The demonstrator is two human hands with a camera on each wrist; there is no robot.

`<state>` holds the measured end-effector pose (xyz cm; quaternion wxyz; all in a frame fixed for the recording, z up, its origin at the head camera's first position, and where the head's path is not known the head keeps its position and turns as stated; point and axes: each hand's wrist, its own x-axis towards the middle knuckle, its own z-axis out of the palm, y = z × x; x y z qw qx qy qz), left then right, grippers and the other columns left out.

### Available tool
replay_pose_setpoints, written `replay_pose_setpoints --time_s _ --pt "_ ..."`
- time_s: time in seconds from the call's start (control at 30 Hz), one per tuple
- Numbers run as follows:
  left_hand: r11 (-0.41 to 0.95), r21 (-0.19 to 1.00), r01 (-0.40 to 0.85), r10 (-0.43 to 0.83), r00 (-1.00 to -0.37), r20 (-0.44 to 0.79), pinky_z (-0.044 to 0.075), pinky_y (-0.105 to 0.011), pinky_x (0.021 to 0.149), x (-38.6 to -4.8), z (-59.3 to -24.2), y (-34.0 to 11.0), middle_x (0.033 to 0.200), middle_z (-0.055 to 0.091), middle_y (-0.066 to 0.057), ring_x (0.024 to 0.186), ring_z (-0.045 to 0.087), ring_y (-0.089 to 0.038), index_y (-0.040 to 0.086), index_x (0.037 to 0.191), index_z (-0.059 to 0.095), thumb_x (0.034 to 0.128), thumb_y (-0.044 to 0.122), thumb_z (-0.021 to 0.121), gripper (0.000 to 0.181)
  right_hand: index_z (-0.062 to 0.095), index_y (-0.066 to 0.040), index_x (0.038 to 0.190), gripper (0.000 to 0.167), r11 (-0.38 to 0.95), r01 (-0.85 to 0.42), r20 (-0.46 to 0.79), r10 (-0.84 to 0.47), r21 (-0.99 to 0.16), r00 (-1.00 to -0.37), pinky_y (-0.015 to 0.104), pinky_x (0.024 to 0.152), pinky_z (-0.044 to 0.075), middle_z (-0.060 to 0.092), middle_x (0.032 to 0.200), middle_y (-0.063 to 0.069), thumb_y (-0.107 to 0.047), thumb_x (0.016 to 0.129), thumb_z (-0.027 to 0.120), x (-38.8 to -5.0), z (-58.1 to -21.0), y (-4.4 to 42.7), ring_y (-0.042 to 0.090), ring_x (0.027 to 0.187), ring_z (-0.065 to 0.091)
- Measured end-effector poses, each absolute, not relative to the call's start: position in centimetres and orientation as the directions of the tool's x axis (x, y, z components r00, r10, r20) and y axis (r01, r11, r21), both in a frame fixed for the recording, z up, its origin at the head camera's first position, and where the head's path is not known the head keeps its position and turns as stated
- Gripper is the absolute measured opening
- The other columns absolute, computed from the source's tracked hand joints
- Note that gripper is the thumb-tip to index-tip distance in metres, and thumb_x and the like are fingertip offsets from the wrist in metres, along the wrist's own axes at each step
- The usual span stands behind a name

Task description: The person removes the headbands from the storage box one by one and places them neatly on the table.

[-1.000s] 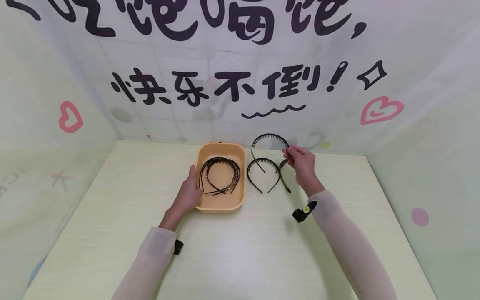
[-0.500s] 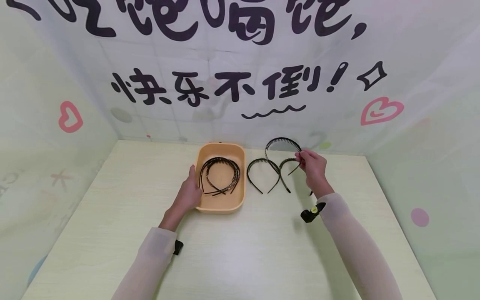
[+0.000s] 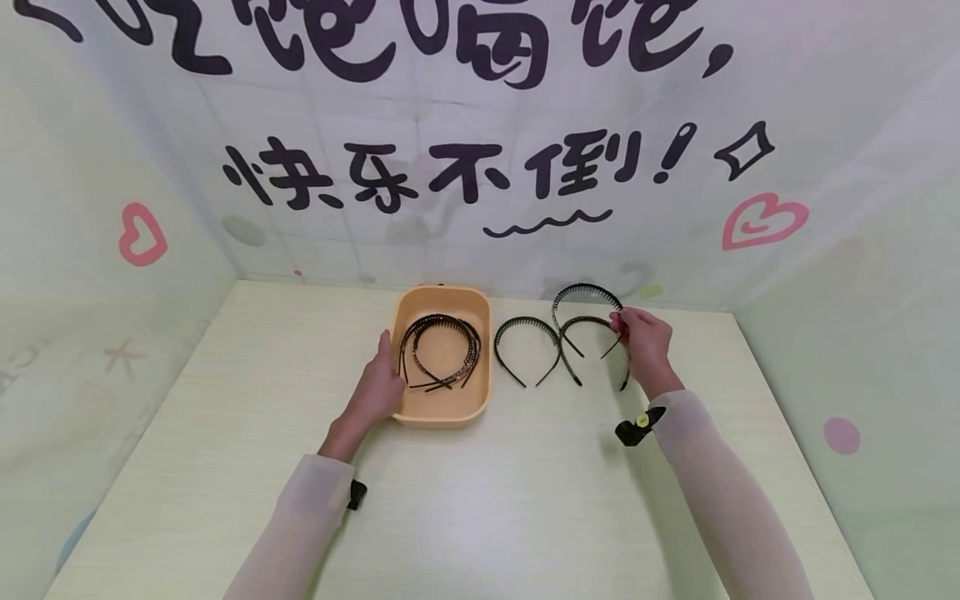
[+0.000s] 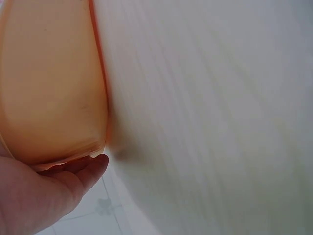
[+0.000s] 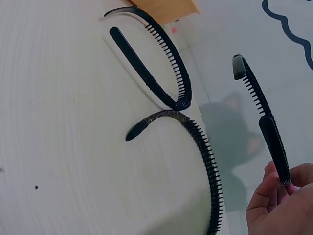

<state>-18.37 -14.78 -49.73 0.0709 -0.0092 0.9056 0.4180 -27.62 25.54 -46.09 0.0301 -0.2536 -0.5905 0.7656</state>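
My left hand (image 3: pixel 375 387) holds the left side of an orange plastic tray (image 3: pixel 478 408), its thumb along the rim. The left wrist view shows the hand's fingers (image 4: pixel 93 171) against the tray's outer wall. Several dark headbands (image 3: pixel 474 342) lie overlapping inside the tray. With my right hand (image 3: pixel 647 346) I pinch one end of a black toothed headband (image 3: pixel 585 287), raised above the table. Below and partly behind it, another headband (image 3: pixel 572 367) lies on the table. Between that one and the tray rests a third headband (image 3: pixel 513 375), shown whole in the head view.
A pale wood-grain table (image 3: pixel 480 517) carries everything. Behind it stands a white printed back wall (image 3: pixel 420 242), close to the tray and headbands. Side walls (image 3: pixel 847 350) flank the table left and right. A small black camera (image 3: pixel 633 429) sits at the right wrist.
My right hand has moved right and slightly toward me, taking the held headband from above the middle headband to above the rightmost one. The left hand and tray have stayed put.
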Motion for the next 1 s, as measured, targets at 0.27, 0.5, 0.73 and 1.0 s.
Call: replay_pose_setpoints --time_s 0.27,0.5,0.73,1.0 --pt "0.651 0.753 -0.093 0.032 -0.988 -0.149 0.046 -0.048 0.094 -18.4 -49.7 -14.8 0.153 0.028 -0.036 0.115 0.055 -0.038 -0.003 0.156 -0.009 0.0901 -0.008 0.035 0.079 0.064 0.004 0.120 0.027 -0.322 0.289 -0.400 0.367 -0.902 -0.840 0.019 0.057 0.050 0.074 0.073 0.000 -0.007 0.096 0.060 -27.4 -46.3 27.4 0.007 0.063 0.066" --pt "0.656 0.749 -0.094 0.033 -0.988 -0.153 0.044 -0.051 0.097 -18.4 -49.6 -14.7 0.153 0.028 -0.037 0.117 0.053 -0.039 -0.004 0.156 -0.009 0.0890 -0.008 0.036 0.080 0.067 -0.001 0.109 0.016 -0.366 0.300 -0.436 0.382 -0.881 -0.815 0.018 0.053 0.049 0.074 0.071 0.000 -0.007 0.096 0.060 -27.1 -46.6 29.3 0.007 0.061 0.067" --pt "0.656 0.749 -0.088 0.036 -0.988 -0.148 0.043 -0.052 0.101 -18.4 -49.6 -14.8 0.153 0.026 -0.037 0.121 0.051 -0.039 -0.004 0.155 -0.009 0.0895 -0.008 0.035 0.079 0.065 -0.008 0.102 0.008 -0.404 0.334 -0.496 0.417 -0.852 -0.762 0.019 0.052 0.049 0.073 0.070 -0.002 -0.010 0.096 0.061 -27.2 -47.0 31.2 0.007 0.061 0.067" --pt "0.648 0.756 -0.092 0.035 -0.988 -0.150 0.042 -0.052 0.102 -18.4 -49.6 -14.8 0.154 0.024 -0.036 0.129 0.048 -0.041 -0.004 0.156 -0.009 0.0891 -0.009 0.034 0.080 0.064 -0.009 0.106 0.011 -0.433 0.335 -0.521 0.439 -0.837 -0.733 0.020 0.053 0.049 0.074 0.070 -0.002 -0.010 0.096 0.060 -26.6 -47.3 33.3 0.007 0.062 0.068"
